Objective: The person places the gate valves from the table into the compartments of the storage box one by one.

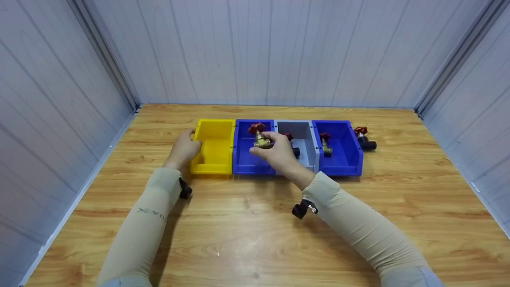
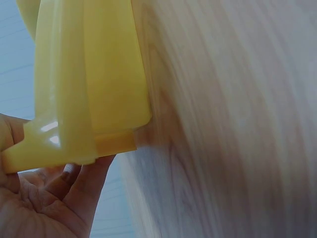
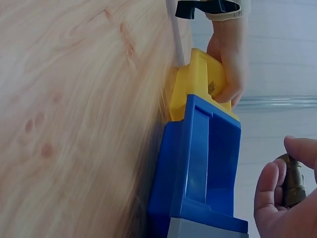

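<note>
My right hand (image 1: 282, 154) holds a brass valve (image 1: 261, 141) with a red handwheel (image 1: 256, 128) between thumb and fingers. It is over the left blue bin (image 1: 249, 161). In the right wrist view the brass body (image 3: 294, 186) shows between the fingers, with the handwheel out of sight. My left hand (image 1: 184, 150) grips the left wall of the yellow bin (image 1: 215, 139), thumb over the rim and fingers outside. The left wrist view shows that hand (image 2: 64, 198) around the edge of the yellow bin (image 2: 111, 64).
To the right, a grey bin (image 1: 310, 143) holds a valve with a black end (image 1: 296, 152), partly hidden by my hand. The right blue bin (image 1: 344, 149) contains a brass valve (image 1: 326, 149). Beside it on the table lies a black valve (image 1: 367, 145) with a red handwheel. Pale walls surround the table.
</note>
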Demonstrator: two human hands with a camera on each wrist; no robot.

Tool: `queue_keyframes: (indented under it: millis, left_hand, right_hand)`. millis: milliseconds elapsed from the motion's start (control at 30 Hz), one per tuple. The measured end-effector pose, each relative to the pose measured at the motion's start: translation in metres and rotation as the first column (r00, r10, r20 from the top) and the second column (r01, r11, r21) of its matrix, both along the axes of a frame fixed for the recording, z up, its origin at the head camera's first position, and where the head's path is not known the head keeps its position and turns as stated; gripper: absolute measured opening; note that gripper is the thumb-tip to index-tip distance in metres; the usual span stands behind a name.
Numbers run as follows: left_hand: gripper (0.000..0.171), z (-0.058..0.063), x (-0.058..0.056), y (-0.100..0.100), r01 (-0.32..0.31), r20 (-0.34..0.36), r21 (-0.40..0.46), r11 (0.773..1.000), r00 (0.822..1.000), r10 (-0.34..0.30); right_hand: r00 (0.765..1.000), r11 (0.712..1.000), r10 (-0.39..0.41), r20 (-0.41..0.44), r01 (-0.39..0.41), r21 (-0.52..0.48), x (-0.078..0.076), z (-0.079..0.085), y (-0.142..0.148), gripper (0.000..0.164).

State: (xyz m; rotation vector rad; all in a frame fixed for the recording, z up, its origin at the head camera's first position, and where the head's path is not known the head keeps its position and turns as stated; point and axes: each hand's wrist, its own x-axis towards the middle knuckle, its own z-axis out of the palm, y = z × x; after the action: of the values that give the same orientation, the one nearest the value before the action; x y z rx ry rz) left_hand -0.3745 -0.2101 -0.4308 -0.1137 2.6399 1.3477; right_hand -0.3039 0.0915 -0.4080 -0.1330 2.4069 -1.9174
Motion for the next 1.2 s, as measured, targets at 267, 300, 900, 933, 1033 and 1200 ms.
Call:
queue_keyframes:
  millis: [267, 300, 900, 933, 1033, 1200]
  left_hand:
    - [0.061, -0.001, 0.0, 0.0, 0.003, -0.004, 0.0, 1.0, 1.0, -0.003]
    - [0.061, -0.001, 0.0, 0.0, 0.004, -0.005, -0.001, 1.0, 1.0, -0.004]
    - [0.061, -0.002, 0.002, 0.001, 0.006, -0.024, 0.02, 1.0, 1.0, -0.005]
    - [0.061, -0.002, 0.002, 0.001, 0.005, -0.02, 0.019, 1.0, 1.0, -0.005]
    - [0.06, -0.001, 0.002, 0.001, 0.002, -0.01, 0.018, 1.0, 1.0, -0.002]
    - [0.059, 0.0, 0.002, 0.001, -0.005, 0.0, 0.024, 1.0, 1.0, 0.005]
  right_hand:
    - [1.0, 0.998, -0.003, 0.029, 0.005, -0.065, -0.003, -0.004, -0.004, 0.067]
    - [0.999, 0.997, -0.001, 0.033, 0.004, -0.079, -0.003, -0.005, -0.004, 0.067]
    - [0.995, 0.932, 0.044, 0.094, -0.007, -0.362, -0.01, -0.011, -0.011, 0.045]
    - [0.994, 0.926, 0.045, 0.103, -0.003, -0.376, -0.01, -0.012, -0.011, 0.045]
    - [0.991, 0.917, 0.047, 0.124, 0.007, -0.399, -0.01, -0.012, -0.013, 0.048]
    - [0.988, 0.915, 0.044, 0.149, 0.019, -0.403, -0.01, -0.012, -0.018, 0.051]
